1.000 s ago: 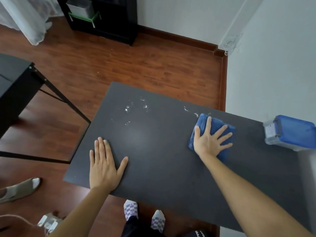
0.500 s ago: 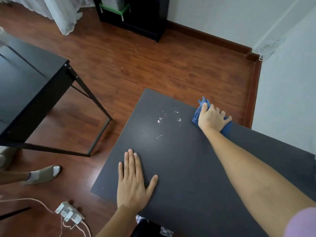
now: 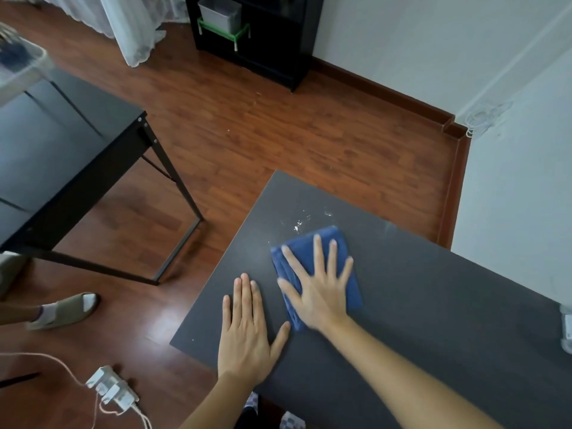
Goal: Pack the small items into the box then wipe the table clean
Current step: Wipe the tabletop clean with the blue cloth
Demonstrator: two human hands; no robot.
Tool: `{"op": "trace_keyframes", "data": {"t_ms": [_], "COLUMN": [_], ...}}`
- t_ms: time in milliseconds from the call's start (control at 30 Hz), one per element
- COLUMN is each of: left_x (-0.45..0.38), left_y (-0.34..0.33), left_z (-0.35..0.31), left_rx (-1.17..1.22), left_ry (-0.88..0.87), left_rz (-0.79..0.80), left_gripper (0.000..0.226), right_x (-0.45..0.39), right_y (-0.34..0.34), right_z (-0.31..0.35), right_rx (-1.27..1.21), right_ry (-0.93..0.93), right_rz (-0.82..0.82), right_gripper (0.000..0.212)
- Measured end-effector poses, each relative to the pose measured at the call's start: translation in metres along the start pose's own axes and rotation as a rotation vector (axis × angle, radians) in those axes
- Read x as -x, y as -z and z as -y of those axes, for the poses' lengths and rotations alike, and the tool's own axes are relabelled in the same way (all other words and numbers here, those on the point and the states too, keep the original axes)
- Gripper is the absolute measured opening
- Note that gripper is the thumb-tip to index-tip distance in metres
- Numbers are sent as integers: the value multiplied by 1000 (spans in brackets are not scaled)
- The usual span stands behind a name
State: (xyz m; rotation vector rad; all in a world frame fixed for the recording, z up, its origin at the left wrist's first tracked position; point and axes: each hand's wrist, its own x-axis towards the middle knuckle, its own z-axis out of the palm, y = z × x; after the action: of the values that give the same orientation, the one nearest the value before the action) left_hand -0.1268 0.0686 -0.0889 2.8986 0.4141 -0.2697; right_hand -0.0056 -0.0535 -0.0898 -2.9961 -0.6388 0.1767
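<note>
You were in the wiping step: your right hand [image 3: 320,292] lay flat, fingers spread, pressing the folded blue cloth [image 3: 348,274] onto the desk [image 3: 433,305] — your left hand [image 3: 247,329] beside it, open, bracing. White specks [image 3: 298,226] remained just beyond the cloth — push forward next.

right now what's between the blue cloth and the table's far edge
In the head view, white crumbs lie on the table just beyond the blue cloth; otherwise bare tabletop.
</note>
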Motion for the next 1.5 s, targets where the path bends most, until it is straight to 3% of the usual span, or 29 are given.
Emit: {"op": "trace_keyframes", "data": {"t_ms": [100,233,333,400,500,600,667,733,800,867,933,1000,1100,1167,1233,1367,1500], "left_x": [0,0,3,2,1,0,0,-1,-2,0,3,2,0,-1,-1,1,1], "left_y": [-1,0,1,1,2,0,-2,-4,-3,-1,0,2,2,1,0,-2,1], "left_z": [-1,-2,0,0,-2,0,0,0,-1,-1,1,1,-2,-1,0,0,0], "left_rx": [0,6,24,44,62,42,35,32,29,27,36,49,56,32,5,-29,-36], "left_ry": [3,-2,-5,-6,-5,-1,-2,3,8,7,6,12,17,26,28,24,21], "left_rz": [-10,-12,2,2,21,18,28,34,25,30,33,24,43,35,25,16,24], "left_gripper": [94,94,94,94,94,94,94,94,94,94,94,94,95,95,95,96,95], "right_x": [-75,-139,-104,-68,-38,-75,-124,-169,-197,-191,-156,-111,-65,-74,-110,-148,-76], "right_y": [9,24,27,19,7,1,7,15,23,28,30,22,10,3,7,15,18], "right_z": [3,-56,-87,-74,-15,46,60,47,15,-24,-50,-45,10,51,71,21,-92], "right_rx": [-70,-109,-123,-86,-36,-34,-80,-98,-123,-143,-130,-109,-59,-33,-60,-97,-68], "right_ry": [15,-373,-553,-478,-155,127,184,88,-151,-380,-458,-391,-71,157,241,-60,-341], "right_rz": [15,58,44,22,11,-13,8,36,60,60,42,8,-1,-12,-6,22,-19], "right_gripper": [58,59,62,64,66,62,59,58,60,63,65,67,67,64,61,62,63]}}
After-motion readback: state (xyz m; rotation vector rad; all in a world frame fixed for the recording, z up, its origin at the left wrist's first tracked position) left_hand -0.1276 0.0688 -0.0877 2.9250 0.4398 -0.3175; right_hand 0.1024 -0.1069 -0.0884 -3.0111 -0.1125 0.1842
